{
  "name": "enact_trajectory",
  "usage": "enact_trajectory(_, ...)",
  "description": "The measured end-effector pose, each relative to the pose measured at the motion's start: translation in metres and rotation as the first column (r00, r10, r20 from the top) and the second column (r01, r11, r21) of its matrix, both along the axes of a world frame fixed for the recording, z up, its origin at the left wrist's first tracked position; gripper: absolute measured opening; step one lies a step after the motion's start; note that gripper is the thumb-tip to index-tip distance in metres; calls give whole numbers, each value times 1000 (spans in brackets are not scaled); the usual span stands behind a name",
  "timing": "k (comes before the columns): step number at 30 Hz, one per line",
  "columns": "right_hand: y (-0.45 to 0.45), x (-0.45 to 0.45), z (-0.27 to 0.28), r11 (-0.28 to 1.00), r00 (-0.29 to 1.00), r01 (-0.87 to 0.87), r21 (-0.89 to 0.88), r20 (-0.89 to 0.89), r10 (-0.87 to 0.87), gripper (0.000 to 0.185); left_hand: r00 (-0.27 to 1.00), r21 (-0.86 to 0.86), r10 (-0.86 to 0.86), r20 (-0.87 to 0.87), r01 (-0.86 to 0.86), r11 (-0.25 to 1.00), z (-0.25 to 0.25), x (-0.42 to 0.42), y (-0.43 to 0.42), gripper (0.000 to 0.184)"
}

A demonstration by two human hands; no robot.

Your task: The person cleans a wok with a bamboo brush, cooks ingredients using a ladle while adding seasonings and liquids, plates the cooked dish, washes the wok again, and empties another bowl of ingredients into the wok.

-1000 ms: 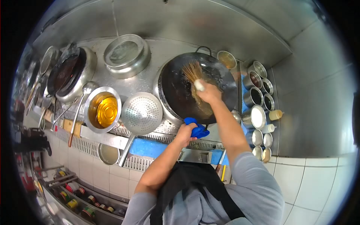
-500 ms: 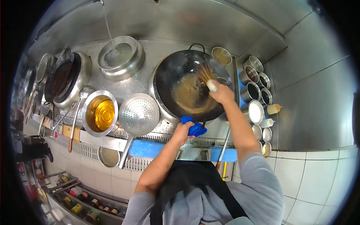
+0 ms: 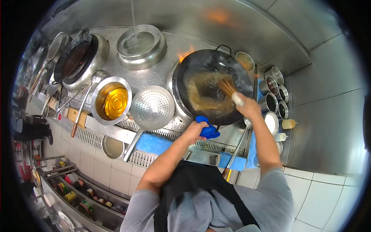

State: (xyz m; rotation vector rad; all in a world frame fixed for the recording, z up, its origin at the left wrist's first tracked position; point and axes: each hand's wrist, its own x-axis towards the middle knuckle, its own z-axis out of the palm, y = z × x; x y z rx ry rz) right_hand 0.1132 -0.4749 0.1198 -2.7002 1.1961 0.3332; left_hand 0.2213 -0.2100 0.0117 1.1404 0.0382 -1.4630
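Note:
A large black wok (image 3: 242,79) sits on the burner with murky brown liquid (image 3: 199,91) spread over its inside. My right hand (image 3: 249,106) is closed round the pale handle end of a bamboo wok brush (image 3: 228,86), whose bristles reach into the liquid on the wok's right side. At the near rim, my left hand (image 3: 195,131) is closed on a folded blue cloth (image 3: 208,130). This cloth lies against the wok's near handle, which is mostly hidden beneath it.
Orange flame (image 3: 186,53) rises at the wok's left rim. To the left are a perforated strainer (image 3: 152,108), a bowl of golden oil (image 3: 115,103), a ladle (image 3: 99,75) and a water-filled pot (image 3: 139,42) under a running stream. Several seasoning containers (image 3: 268,102) line the right side.
Flame has appeared beside the wok and its glow on the back wall. The brush has swept toward the near side of the wok, bristles now pointing left. The whole view has shifted slightly.

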Motion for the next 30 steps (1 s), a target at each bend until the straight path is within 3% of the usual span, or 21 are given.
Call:
enact_trajectory(1, -9, 20, -15, 999, 996, 25, -27, 88, -22, 73, 1000, 6, -9, -9, 9, 1000, -2, 2, -1, 30)
enact_trajectory(3, -15, 62, -53, 945, 897, 50, 322, 402, -185, 74, 999, 9, -24, -32, 24, 1000, -6, 5, -3, 30)
enact_trajectory(5, 35, 102, -39, 791, 829, 63, 609, 410, -381, 77, 997, 6, -40, -68, 41, 999, -10, 6, -3, 30)
enact_trajectory(7, 67, 119, -45, 744, 843, 56, 666, 368, -393, 76, 997, -23, -38, -63, 36, 999, -5, 7, -2, 28)
enact_trajectory(9, 80, 90, -57, 842, 865, -171, 511, 487, -121, 76, 998, -47, -39, -50, 37, 998, -10, 6, -2, 27)
enact_trajectory(11, 85, 44, -61, 845, 784, -433, 314, 594, 181, 77, 999, -33, -47, -10, 46, 998, -10, 6, -5, 27)
enact_trajectory(13, 82, 3, -18, 866, 927, -332, 373, 298, 227, 76, 1000, -9, -23, 5, 23, 1000, -10, 6, 0, 27)
enact_trajectory(15, 54, -11, -14, 934, 974, -227, 276, 77, 214, 76, 1000, 9, 5, 1, -5, 1000, -3, 2, -1, 27)
enact_trajectory(19, 30, 62, -44, 995, 981, 1, 101, 194, -21, 72, 1000, -4, -10, -14, 10, 1000, -7, 3, -1, 30)
enact_trajectory(20, 23, 78, -65, 976, 979, 28, 215, 191, -71, 72, 999, -3, 35, 7, -35, 999, -14, 1, -2, 31)
enact_trajectory(21, 46, 86, -59, 980, 964, 56, 193, 245, -103, 70, 1000, -3, 18, 14, -18, 1000, -13, 6, -4, 31)
enact_trajectory(22, 62, 84, -61, 961, 946, 35, 276, 300, -121, 69, 1000, 5, -1, 8, 1, 1000, -13, 5, 0, 32)
enact_trajectory(23, 77, 75, -49, 955, 973, -24, 296, 225, -45, 71, 1000, 6, -18, 4, 18, 1000, -12, 4, 1, 32)
enact_trajectory(24, 85, 51, -45, 962, 949, -142, 232, 310, 66, 72, 999, -11, -45, 19, 45, 999, -13, 6, 2, 37)
enact_trajectory(25, 86, 26, -31, 953, 956, -172, 249, 274, 101, 72, 1000, -13, -12, 7, 12, 1000, -9, 6, 0, 35)
enact_trajectory(27, 84, -15, 13, 956, 990, -142, 258, 37, 137, 74, 996, 3, 76, -37, -76, 997, 4, -1, 4, 32)
enact_trajectory(30, 37, -48, 28, 994, 987, -9, 111, -161, 27, 74, 982, -48, 158, -108, -164, 985, 3, -3, 21, 38)
